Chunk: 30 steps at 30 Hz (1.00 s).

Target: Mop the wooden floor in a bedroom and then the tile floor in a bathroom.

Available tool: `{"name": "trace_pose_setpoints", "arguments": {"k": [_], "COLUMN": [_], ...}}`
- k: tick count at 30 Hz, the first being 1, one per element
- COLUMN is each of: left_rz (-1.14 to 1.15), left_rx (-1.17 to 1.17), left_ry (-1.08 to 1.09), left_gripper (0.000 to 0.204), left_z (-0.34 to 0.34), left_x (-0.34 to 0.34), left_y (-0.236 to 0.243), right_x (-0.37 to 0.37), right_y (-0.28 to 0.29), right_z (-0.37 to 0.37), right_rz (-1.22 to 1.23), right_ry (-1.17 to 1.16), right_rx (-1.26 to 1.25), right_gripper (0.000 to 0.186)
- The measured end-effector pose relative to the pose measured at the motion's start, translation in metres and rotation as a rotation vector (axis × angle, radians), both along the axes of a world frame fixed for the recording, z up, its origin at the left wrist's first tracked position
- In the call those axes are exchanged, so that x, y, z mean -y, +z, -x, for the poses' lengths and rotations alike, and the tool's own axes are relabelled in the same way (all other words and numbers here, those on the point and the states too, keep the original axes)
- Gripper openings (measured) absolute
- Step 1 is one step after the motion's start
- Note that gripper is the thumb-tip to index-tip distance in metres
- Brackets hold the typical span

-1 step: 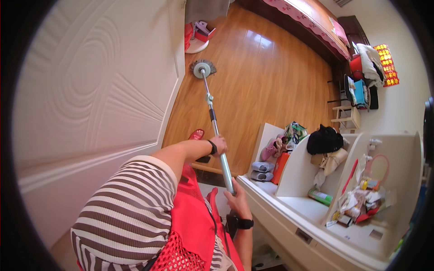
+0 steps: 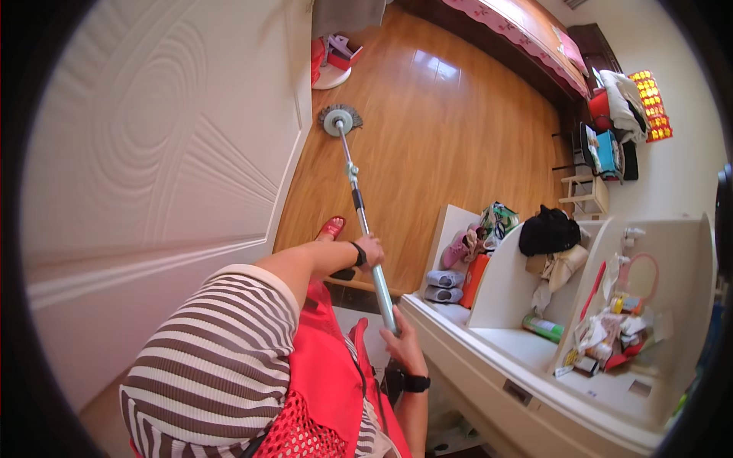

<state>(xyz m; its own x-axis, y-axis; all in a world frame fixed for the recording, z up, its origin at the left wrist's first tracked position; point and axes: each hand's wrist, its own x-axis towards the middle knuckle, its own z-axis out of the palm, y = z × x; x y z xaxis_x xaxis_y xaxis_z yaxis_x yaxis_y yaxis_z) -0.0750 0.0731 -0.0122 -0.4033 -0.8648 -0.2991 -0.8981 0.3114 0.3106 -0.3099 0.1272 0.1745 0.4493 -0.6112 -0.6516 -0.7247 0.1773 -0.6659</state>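
My left hand (image 2: 369, 252) grips the middle of a telescopic mop pole (image 2: 379, 286), with a black band on the wrist. My right hand (image 2: 405, 343) is closed round the pole's lower end, near my body. The pole reaches forward to a round grey mop head with fringed fibres (image 2: 339, 119), which lies on the wooden floor (image 2: 416, 130) beside the edge of a white carved door (image 2: 145, 137). My red-sandalled foot (image 2: 333, 226) stands left of the pole.
A white shelf unit (image 2: 511, 366) at right holds shoes (image 2: 444, 282), a black bag (image 2: 550, 233) and clutter. A bed (image 2: 504, 30), chairs with piled items (image 2: 611, 156) and a stool (image 2: 584, 195) line the room. A box (image 2: 343, 53) sits at top left.
The mop head and my left hand sit very slightly lower in the picture, while the shelf unit appears a little higher. My grip on the pole is the same.
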Motion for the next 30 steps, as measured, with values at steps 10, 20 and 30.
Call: {"name": "trace_pose_setpoints", "arguments": {"k": [10,20,30], "left_rz": [-0.404,-0.562,-0.341], "left_rx": [-0.445,-0.375,-0.08], "left_ry": [-0.404,-0.655,-0.279], "left_gripper": [0.02,0.018,0.019], "left_z": [0.235,0.242,0.034], "left_x": [-0.147,-0.165,-0.038], "left_y": [0.061,0.08,0.014], "right_x": [-0.148,-0.222,-0.08], "right_y": [0.134,0.132,-0.003], "right_z": [0.194,0.191,0.033], "right_rz": [-0.231,0.114,0.34], "right_ry": [-0.253,-0.343,0.012], "right_rx": [-0.154,-0.166,-0.052], "right_gripper": [0.062,0.041,0.054]}}
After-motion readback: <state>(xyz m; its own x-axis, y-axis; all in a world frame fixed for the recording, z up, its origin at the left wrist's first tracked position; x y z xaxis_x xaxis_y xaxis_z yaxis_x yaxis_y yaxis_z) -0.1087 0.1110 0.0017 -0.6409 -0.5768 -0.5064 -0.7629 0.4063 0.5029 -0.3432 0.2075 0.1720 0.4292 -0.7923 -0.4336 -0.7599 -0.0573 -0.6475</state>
